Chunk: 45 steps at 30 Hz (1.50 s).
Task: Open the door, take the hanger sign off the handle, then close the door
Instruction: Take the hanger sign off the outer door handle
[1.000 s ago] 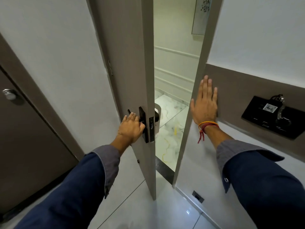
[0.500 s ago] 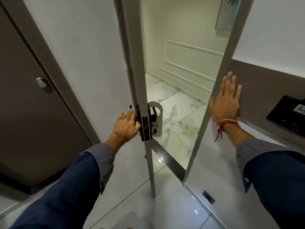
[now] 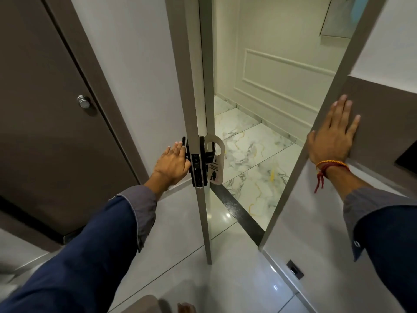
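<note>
Okay, your left hand [image 3: 172, 164] wraps its fingers around the black inner handle [image 3: 185, 150] of the smooth grey door [image 3: 191, 86], which stands edge-on at frame centre. Just right of that edge, the flat white hanger sign [image 3: 215, 163] with rounded top hangs vertical on the outer handle [image 3: 208, 152], long axis up-down, printed face toward you. Your right hand [image 3: 331, 136] lies flat, fingers spread, on the matte brown wall panel [image 3: 383, 114] at right.

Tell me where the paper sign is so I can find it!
Find the open door, seen edge-on in the middle. Halfway down is its black lock plate. The hanger sign hangs from the far-side handle: pale, round-topped, with small dark print.
</note>
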Available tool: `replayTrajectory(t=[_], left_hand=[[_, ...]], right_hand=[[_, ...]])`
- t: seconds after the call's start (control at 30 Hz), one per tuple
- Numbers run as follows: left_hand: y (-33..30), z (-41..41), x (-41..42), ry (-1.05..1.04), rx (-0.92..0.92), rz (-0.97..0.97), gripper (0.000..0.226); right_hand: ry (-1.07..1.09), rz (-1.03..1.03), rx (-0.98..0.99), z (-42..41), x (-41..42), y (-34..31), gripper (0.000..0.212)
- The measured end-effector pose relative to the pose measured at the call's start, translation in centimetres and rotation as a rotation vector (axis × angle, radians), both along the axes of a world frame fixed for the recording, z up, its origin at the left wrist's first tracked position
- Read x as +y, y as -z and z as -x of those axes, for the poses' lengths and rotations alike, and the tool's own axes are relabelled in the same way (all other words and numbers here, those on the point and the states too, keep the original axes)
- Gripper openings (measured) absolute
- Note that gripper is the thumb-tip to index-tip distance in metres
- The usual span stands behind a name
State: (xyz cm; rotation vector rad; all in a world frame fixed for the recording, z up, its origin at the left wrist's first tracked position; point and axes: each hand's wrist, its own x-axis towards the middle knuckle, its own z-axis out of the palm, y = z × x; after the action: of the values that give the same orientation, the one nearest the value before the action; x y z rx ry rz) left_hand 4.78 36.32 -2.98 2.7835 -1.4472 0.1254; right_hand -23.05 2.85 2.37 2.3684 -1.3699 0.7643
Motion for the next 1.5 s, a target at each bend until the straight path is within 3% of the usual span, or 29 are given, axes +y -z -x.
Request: replayTrajectory(t=[0.2,0.37,0.5,0.57,0.8,1.03,1.23,1.37,1.43,1.5], left_hand=[[0.3,-0.5,0.8,-0.007,-0.01,0.022,0.066],[1.2,-0.4,1.1,-0.04,-0.034,0.054,0.067],[2.2,0.1,1.4,-0.084,-0.068,0.106,0.067],[2.5,0.3,1.5,-0.09,-0.083,0.122,0.068],[3.5,2.2,1.3,-0.05,-0.09,0.147,0.073],[4.1,3.7,1.0,-0.061,-0.118,0.187,0.085],[3.1,4.5,1.8,0.025,-0.25,0.3,0.087],[2.1,6.0,1.1,0.27,-0.386,0.421,0.078],[2.0,8.1,-0.6,0.452,-0.371,0.442,0.077],[2.1,9.8,-3.0,0.502,-0.28,0.388,0.07]], right_hand=[[0.029,-0.209,-0.031,-3.2,3.0,1.2,0.09],[-0.326,-0.371,0.169,-9.4,7.5,2.3,0.072],[-0.608,-0.509,0.086,-13.9,12.4,2.4,0.068],[-0.66,-0.491,0.136,-15.5,13.6,2.8,0.06],[-0.583,-0.4,0.233,-18.3,13.3,4.7,0.023],[-0.562,-0.451,0.163,-20.4,10.9,4.3,0.021],[-0.504,-0.531,0.096,-21.1,7.7,2.9,0.025],[-0.461,-0.61,-0.021,-19.5,5.8,2.6,0.025],[-0.439,-0.671,-0.076,-17.9,5.3,2.4,0.031],[-0.42,-0.772,-0.163,-16.0,4.9,2.1,0.035]])
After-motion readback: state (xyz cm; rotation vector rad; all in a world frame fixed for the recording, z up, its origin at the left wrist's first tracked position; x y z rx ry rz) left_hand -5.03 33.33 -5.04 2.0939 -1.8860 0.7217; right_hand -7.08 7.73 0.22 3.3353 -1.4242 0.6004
